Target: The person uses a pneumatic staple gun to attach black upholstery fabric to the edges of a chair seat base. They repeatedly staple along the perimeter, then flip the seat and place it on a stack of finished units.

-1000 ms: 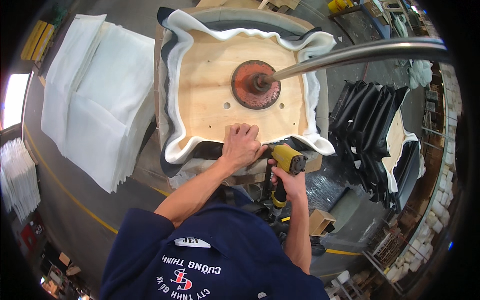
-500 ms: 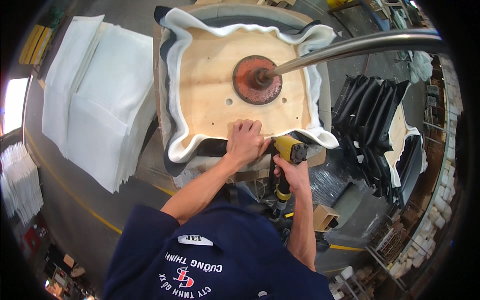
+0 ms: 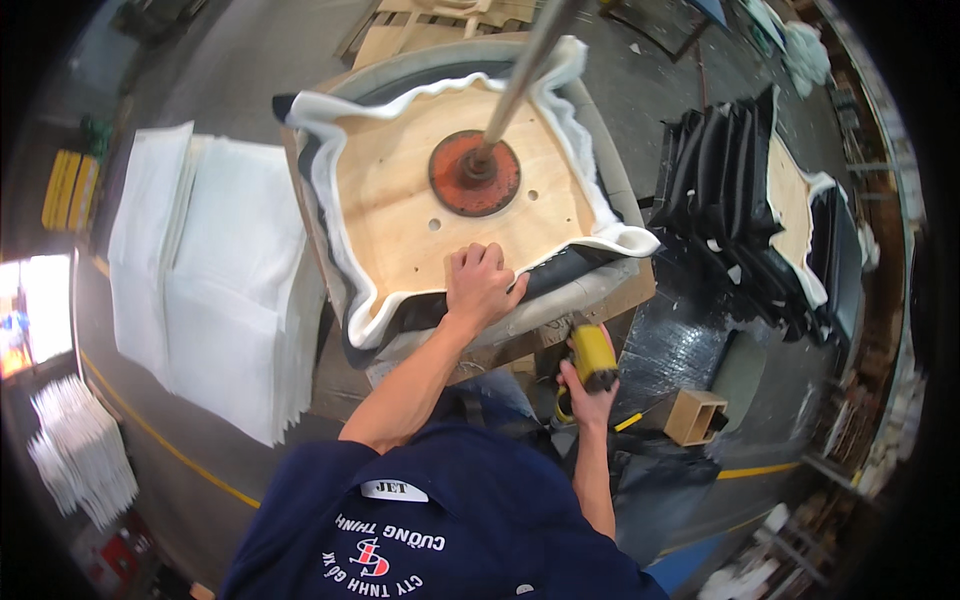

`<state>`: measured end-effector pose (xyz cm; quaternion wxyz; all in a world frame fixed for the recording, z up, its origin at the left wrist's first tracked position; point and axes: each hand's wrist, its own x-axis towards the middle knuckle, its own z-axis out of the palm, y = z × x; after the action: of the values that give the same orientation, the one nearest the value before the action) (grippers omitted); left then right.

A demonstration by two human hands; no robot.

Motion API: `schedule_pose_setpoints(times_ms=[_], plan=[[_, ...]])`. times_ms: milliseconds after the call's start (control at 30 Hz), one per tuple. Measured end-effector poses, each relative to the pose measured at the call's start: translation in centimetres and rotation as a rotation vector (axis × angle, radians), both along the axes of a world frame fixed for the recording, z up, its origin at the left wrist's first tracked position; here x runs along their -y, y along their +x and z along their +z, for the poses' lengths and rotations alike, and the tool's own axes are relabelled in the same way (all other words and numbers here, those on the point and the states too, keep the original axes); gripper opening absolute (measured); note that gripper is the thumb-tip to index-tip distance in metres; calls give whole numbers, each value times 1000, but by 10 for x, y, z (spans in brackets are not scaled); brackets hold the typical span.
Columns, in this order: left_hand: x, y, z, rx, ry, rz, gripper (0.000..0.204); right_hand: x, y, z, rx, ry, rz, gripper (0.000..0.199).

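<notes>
A pale wooden seat panel [image 3: 385, 205] lies underside up, edged with white padding [image 3: 335, 155] and a black cover [image 3: 565, 270]. My left hand [image 3: 483, 287] is at the panel's near edge, its fingers curled over the wood and closed on the cover's edge. What lies under the fingertips is partly hidden. To the right of the left hand, a row of small staples shows along the near edge. My right hand [image 3: 590, 398] grips a yellow staple gun [image 3: 595, 358], held apart from the panel, below its near right side.
A red round plate [image 3: 455, 185] on a metal rod [image 3: 520, 85] presses on the panel's middle. White padding sheets [image 3: 225, 270] are stacked at left. Black-covered seats [image 3: 715, 190] are piled at right. A small wooden box [image 3: 693, 418] stands lower right.
The staple gun has moved down and right, away from the panel's edge, in my right hand. The panel looks turned counterclockwise, its right side farther up. My left hand stays on the near edge.
</notes>
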<state>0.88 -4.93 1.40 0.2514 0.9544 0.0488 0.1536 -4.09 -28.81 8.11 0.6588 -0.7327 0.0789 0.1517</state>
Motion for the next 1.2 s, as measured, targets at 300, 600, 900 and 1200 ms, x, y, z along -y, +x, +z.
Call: schedule_pose_setpoints(times_ms=[300,600,900,1200], plan=[[22,8,-16,29,133,14,36,189,-59,-99,-307,-305,-752,88],[31,10,-21,-71,158,-8,36,336,-7,-332,-433,-736,-1008,96],[36,10,-31,-122,127,61,39,405,86,-378,-557,-831,-1046,103],[34,16,-35,-136,65,55,41,437,26,-378,-213,-1027,-875,85]])
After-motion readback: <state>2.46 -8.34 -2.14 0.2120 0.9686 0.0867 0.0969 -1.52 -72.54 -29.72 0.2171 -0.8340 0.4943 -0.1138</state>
